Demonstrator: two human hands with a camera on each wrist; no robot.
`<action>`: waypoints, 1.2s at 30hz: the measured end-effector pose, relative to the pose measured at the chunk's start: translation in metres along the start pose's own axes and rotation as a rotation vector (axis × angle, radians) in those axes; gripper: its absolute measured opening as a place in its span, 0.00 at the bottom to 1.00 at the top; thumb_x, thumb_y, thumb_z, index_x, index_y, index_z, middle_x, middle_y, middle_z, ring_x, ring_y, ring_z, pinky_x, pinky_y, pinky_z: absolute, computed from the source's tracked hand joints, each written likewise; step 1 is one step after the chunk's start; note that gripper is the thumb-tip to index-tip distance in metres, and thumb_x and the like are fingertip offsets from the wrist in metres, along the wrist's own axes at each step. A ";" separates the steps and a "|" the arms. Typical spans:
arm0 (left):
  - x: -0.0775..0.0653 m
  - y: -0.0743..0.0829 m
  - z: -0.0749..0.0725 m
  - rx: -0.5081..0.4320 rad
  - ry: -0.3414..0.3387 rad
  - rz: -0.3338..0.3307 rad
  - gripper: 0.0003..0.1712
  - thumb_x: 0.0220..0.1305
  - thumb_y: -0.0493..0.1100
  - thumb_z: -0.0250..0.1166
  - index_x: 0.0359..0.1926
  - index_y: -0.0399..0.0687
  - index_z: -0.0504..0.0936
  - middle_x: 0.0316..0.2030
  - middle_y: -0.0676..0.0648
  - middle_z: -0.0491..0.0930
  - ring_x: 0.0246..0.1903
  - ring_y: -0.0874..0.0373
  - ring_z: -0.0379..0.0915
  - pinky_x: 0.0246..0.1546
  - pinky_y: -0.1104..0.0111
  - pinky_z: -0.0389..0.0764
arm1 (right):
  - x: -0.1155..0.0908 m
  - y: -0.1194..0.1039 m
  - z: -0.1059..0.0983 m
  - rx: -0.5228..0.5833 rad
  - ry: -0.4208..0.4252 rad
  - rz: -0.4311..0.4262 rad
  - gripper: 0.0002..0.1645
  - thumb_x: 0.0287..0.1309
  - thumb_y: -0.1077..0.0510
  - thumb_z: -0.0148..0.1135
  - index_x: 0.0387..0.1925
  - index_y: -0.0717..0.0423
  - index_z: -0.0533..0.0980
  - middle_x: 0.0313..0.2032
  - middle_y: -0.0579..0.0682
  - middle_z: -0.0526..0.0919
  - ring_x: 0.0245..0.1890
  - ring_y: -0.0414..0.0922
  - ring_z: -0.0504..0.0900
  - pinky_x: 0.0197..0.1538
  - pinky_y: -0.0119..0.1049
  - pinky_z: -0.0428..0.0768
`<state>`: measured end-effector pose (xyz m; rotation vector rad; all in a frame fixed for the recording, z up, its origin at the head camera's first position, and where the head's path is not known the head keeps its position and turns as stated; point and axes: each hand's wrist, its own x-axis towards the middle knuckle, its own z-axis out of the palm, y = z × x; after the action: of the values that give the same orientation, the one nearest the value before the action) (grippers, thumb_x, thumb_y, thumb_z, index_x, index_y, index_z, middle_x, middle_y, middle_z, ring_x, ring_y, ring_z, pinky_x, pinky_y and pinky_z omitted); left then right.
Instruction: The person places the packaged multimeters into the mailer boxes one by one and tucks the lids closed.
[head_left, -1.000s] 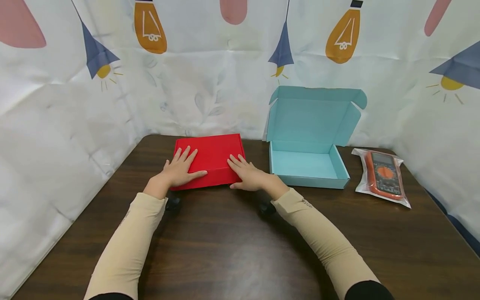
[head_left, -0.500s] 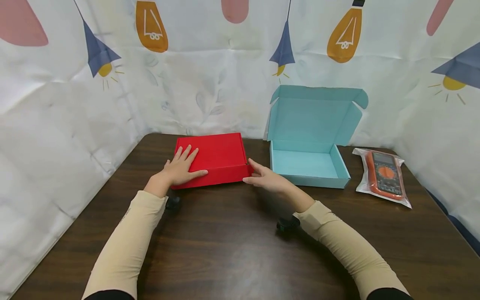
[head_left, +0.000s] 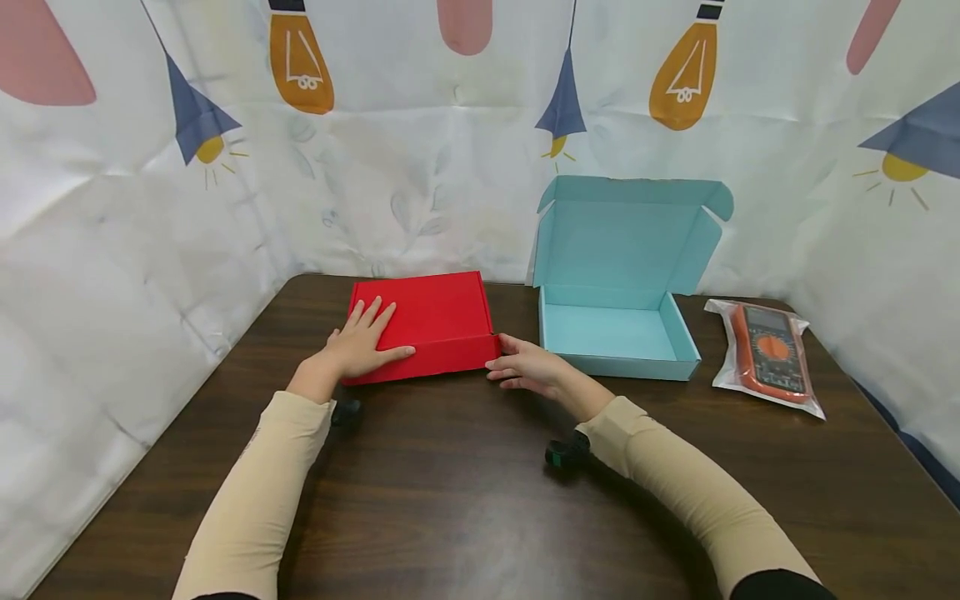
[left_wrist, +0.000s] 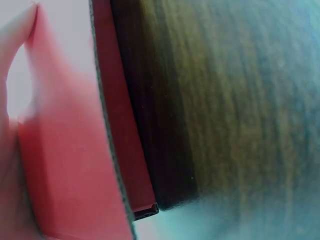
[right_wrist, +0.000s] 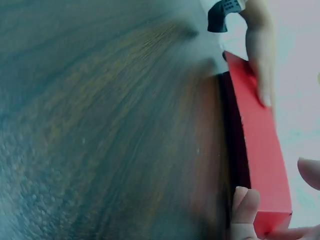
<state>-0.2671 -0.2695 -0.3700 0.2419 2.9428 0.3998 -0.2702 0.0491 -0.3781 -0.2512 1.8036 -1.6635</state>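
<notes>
A red cardboard box (head_left: 435,308) sits at the back left of the table with its lid down. My left hand (head_left: 360,343) rests on the lid's left part, fingers spread and thumb along the front edge. In the left wrist view the front flap (left_wrist: 70,155) hangs out from the darker red wall (left_wrist: 120,110) behind it. At the box's right front corner is my right hand (head_left: 534,367), thumb uppermost. In the right wrist view its fingertips (right_wrist: 246,205) are at the flap's lower edge, while the thumb (right_wrist: 310,171) stands apart from the red surface.
An open light-blue box (head_left: 618,363) with a raised lid stands right of the red one. Further right lies an orange multimeter (head_left: 771,346) in a clear bag. A patterned white curtain (head_left: 465,192) closes off the table's (head_left: 442,500) back and sides.
My right hand has left the top of the lid and moved right and down to the front corner, turning thumb up. The front flap shows more. My left hand has stayed put.
</notes>
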 end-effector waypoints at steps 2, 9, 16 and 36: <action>0.000 0.000 0.000 -0.008 -0.002 0.002 0.58 0.67 0.67 0.60 0.82 0.42 0.42 0.80 0.33 0.35 0.77 0.31 0.27 0.66 0.26 0.46 | 0.002 0.000 -0.001 -0.009 -0.020 -0.007 0.48 0.72 0.63 0.57 0.82 0.60 0.42 0.75 0.61 0.58 0.58 0.54 0.76 0.59 0.43 0.77; -0.001 -0.003 -0.004 -0.036 -0.030 0.011 0.59 0.68 0.69 0.57 0.82 0.44 0.40 0.80 0.34 0.32 0.77 0.32 0.24 0.65 0.25 0.44 | 0.004 -0.001 -0.006 -0.172 -0.027 -0.030 0.40 0.73 0.65 0.55 0.79 0.63 0.50 0.66 0.66 0.69 0.47 0.50 0.83 0.55 0.43 0.82; 0.002 -0.003 -0.006 -0.041 -0.039 0.016 0.59 0.68 0.70 0.57 0.83 0.45 0.39 0.81 0.35 0.31 0.77 0.32 0.24 0.65 0.25 0.44 | 0.003 -0.003 -0.008 -0.189 -0.011 -0.015 0.36 0.76 0.63 0.54 0.77 0.65 0.53 0.61 0.65 0.73 0.39 0.45 0.85 0.51 0.40 0.84; 0.000 -0.005 -0.005 -0.067 -0.030 0.040 0.59 0.66 0.70 0.58 0.83 0.47 0.41 0.81 0.36 0.33 0.77 0.33 0.24 0.64 0.24 0.45 | 0.007 0.000 -0.009 -0.113 -0.005 0.020 0.41 0.74 0.64 0.57 0.78 0.58 0.47 0.65 0.65 0.69 0.40 0.48 0.84 0.50 0.43 0.85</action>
<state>-0.2690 -0.2759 -0.3665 0.2957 2.8928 0.4946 -0.2807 0.0530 -0.3809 -0.2859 1.8929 -1.5478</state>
